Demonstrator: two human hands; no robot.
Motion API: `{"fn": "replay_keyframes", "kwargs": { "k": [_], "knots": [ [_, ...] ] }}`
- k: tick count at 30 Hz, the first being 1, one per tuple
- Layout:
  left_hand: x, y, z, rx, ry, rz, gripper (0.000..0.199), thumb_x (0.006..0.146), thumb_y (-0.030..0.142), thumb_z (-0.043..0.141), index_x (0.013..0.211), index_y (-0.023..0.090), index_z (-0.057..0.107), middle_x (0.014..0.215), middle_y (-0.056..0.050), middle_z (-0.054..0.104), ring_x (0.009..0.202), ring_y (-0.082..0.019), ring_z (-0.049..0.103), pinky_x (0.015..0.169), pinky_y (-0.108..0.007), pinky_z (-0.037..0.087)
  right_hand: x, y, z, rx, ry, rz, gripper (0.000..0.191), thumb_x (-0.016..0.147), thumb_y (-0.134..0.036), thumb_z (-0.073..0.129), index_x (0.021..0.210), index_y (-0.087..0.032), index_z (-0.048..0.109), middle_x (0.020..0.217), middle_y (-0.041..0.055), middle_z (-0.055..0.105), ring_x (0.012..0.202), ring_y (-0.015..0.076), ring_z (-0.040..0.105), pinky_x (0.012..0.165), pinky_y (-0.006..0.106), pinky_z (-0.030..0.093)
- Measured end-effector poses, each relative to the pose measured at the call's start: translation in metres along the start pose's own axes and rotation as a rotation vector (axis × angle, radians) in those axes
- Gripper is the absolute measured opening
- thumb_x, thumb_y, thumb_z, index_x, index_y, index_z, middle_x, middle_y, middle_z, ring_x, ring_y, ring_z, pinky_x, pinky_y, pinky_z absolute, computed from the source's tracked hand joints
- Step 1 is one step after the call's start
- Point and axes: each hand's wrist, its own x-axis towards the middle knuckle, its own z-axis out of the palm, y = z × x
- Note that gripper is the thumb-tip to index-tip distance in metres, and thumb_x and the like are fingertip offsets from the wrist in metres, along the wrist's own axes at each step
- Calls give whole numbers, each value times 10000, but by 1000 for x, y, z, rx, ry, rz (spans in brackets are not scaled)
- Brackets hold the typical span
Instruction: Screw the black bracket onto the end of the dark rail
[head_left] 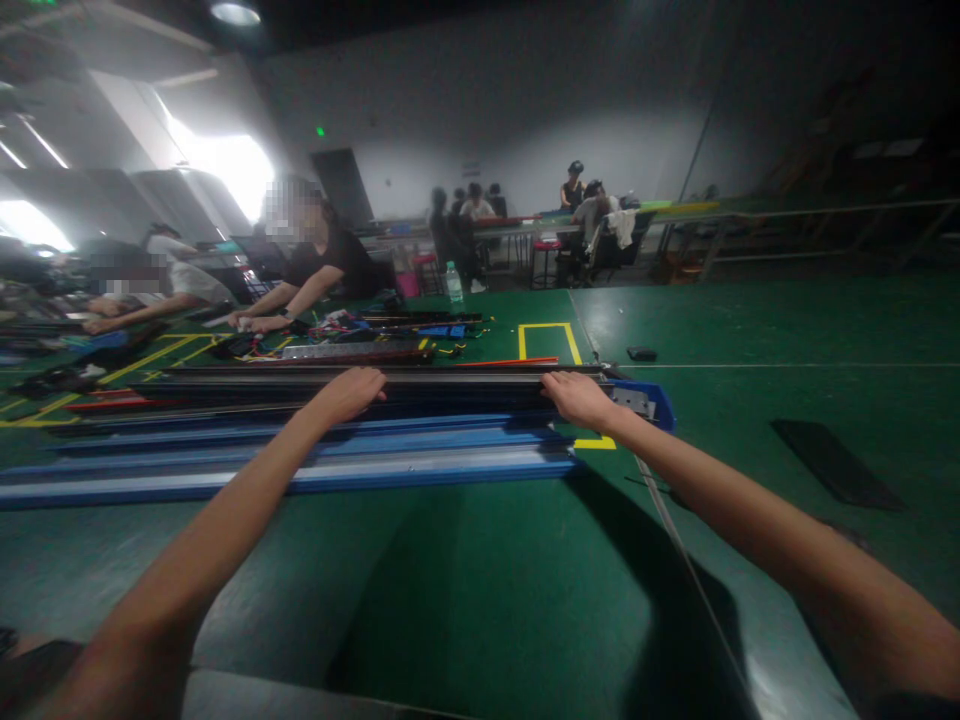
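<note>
Both arms reach forward over a green table. My left hand (352,392) is closed over a long dark rail (465,388), near its middle. Farther right, my right hand (579,396) wraps the same rail close to its right end. Nearer to me, long blue rails (450,465) lie side by side, roughly parallel to the dark one. Just beyond my right hand sits a blue tray (661,408) with a grey metal piece in it. The undersides of both hands and the fingertips are partly hidden.
The green table (480,580) bears yellow tape marks. A black flat slab (836,462) lies at the right, a small black object (641,353) farther back. Wires and parts lie beyond the rails, with a bottle (454,285). A person (322,255) leans over the table at the left.
</note>
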Motion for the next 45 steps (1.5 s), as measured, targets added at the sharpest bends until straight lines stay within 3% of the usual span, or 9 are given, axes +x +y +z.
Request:
{"fn": "replay_keyframes", "kwargs": {
  "k": [4, 11, 26, 35, 45],
  "knots": [
    [-9, 10, 0, -31, 27, 3, 79, 926, 89, 600, 970, 135, 647, 1009, -162, 707, 980, -309, 682, 861, -398, 498, -11, 2, -2, 9, 6, 20, 230, 1103, -241, 468, 1102, -113, 660, 1099, 168, 763, 963, 258, 711, 805, 310, 439],
    [-29, 31, 0, -69, 51, -3, 127, 994, 211, 563, 942, 144, 658, 946, -155, 704, 921, -299, 687, 826, -393, 509, -32, -3, -11, 9, 25, 36, 223, 1097, -228, 475, 1093, -123, 672, 1103, 162, 767, 961, 258, 707, 816, 315, 425],
    [-90, 58, -17, -61, 2, -27, 209, 993, 269, 526, 962, 174, 710, 983, -160, 737, 886, -306, 704, 796, -413, 518, -82, -43, -16, 114, 45, 45, 158, 1080, -210, 528, 1050, -152, 672, 1012, 109, 767, 897, 230, 705, 800, 303, 434],
    [-148, 90, -23, -77, 190, 45, 261, 1014, 187, 464, 970, 139, 716, 911, -116, 714, 805, -258, 677, 745, -367, 497, -122, -76, -22, 189, 74, 20, 105, 1025, -139, 593, 949, -162, 660, 934, 86, 756, 834, 218, 675, 773, 314, 411],
    [-190, 135, -1, -100, 303, 93, 299, 1057, 229, 472, 941, 120, 725, 825, -99, 703, 725, -224, 663, 707, -348, 499, -157, -98, 3, 250, 90, -40, 111, 984, -84, 598, 969, -160, 678, 923, 88, 762, 795, 223, 657, 748, 333, 375]
  ]
}}
